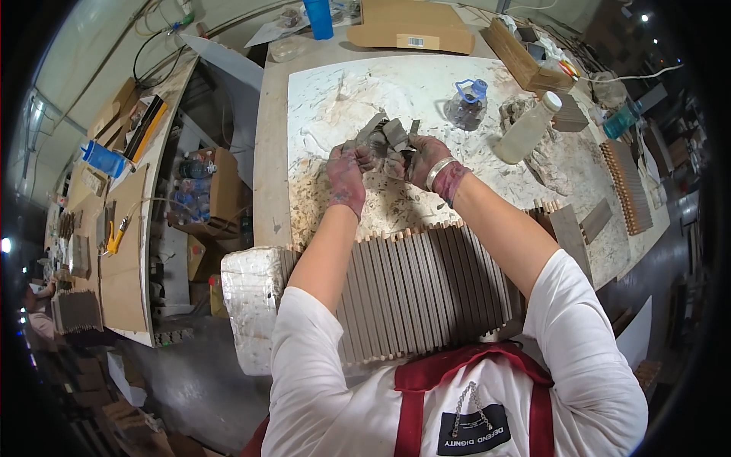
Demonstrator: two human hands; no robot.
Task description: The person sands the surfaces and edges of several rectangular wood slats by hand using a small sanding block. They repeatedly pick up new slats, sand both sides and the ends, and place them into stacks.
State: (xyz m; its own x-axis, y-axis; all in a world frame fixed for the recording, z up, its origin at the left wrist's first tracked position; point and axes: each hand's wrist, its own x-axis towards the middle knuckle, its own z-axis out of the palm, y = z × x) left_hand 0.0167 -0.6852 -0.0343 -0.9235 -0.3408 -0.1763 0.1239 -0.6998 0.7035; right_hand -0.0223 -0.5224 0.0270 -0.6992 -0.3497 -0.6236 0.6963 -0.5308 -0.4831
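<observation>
Near the tabletop's left edge [272, 183], left hand [347, 171] and right hand [432, 161] clamp a grey bundle [394, 134], likely soft, best pinched both sides.

From where I watch, the row of slats [415, 293] lies along the near side of the surface [272, 175], a block [251, 305] at its left end. Beyond it, thin pieces [394, 135] sit between my left hand [348, 174] and right hand [431, 161]. Right of them stand a jug [466, 114] and a bottle [525, 133]; behind, a box [411, 23] lies right of a cup [320, 19].
</observation>
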